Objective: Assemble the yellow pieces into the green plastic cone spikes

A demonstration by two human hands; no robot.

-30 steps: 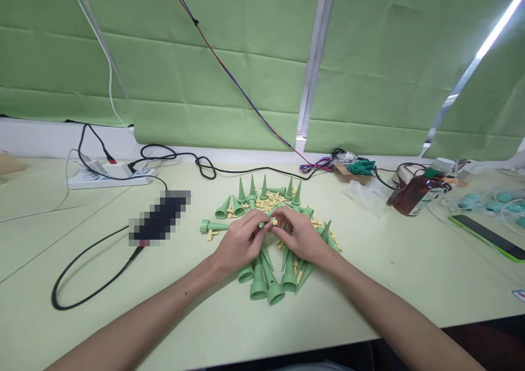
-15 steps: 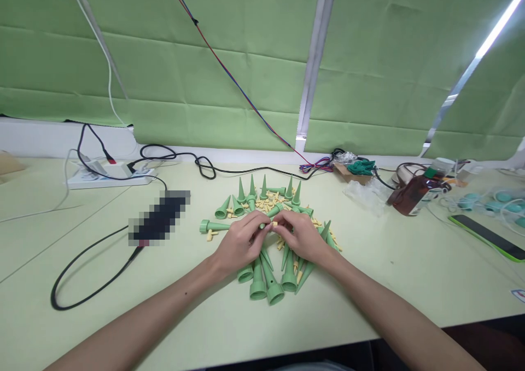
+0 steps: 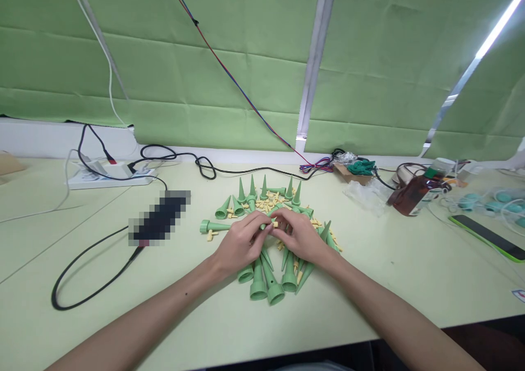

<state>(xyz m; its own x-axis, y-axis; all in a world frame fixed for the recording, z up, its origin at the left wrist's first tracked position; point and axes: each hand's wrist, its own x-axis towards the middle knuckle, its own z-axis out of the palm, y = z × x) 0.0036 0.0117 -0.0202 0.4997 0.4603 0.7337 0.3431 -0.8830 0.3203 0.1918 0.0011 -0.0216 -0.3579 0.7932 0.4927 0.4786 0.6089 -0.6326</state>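
Note:
My left hand [image 3: 243, 239] is closed around a green cone, whose tip [image 3: 263, 226] pokes out between thumb and fingers. Fingertips meeting it from the right, my right hand [image 3: 301, 233] pinches a small yellow piece [image 3: 275, 225]. Most of the held cone is hidden by my fingers. Around both hands lie several green cones, some upright like the one at the back [image 3: 252, 187], others on their sides with open ends towards me [image 3: 258, 289]. Small yellow valve pieces [image 3: 268, 201] are heaped behind my hands; one [image 3: 210, 235] lies beside a cone at the left.
A dark pixelated device [image 3: 162, 218] with a looped black cable and a white power strip [image 3: 110, 179] are on the left. To the right are a plastic bag [image 3: 367, 196], a brown bottle [image 3: 414, 196] and a green-edged phone [image 3: 488, 237].
The fingers of my right hand have shifted slightly around the yellow piece. My left hand and the scattered cones look the same.

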